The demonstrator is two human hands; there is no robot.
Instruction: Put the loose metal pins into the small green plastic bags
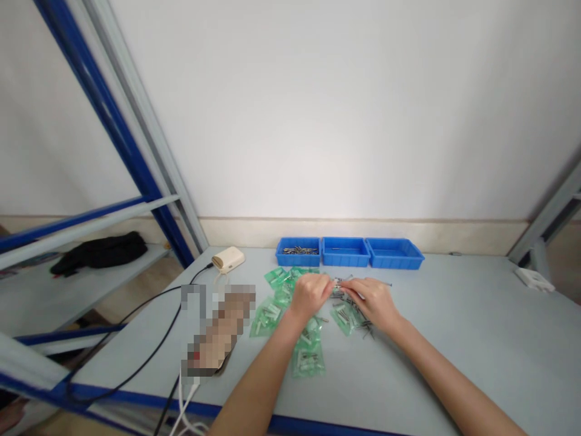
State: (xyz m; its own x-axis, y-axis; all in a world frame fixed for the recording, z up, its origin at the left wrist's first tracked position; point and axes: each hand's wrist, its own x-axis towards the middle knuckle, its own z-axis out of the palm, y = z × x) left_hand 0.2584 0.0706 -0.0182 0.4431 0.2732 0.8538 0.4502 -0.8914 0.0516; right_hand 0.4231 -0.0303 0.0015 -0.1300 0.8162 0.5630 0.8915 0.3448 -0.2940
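My left hand [312, 293] is curled closed above the middle of the table. Beside it, my right hand [371, 298] is closed in a pinch, and the fingertips of both hands almost meet. A small pale and metallic piece shows between them, too small to name. Green-tinted plastic bags [308, 360] with small metal parts inside lie around and under my left hand. One more green bag [345, 317] lies between my forearms. Thin loose metal pieces [367, 327], like screws or pins, are scattered beneath my right hand.
Three blue bins stand in a row behind my hands: the left bin [298, 260] holds many metal pieces, beside the middle bin [345, 259] and right bin [396, 261]. At left are a cream-coloured device [230, 259], a blurred-out object [222, 333] and cables [157, 351]. A white item [534, 279] lies far right.
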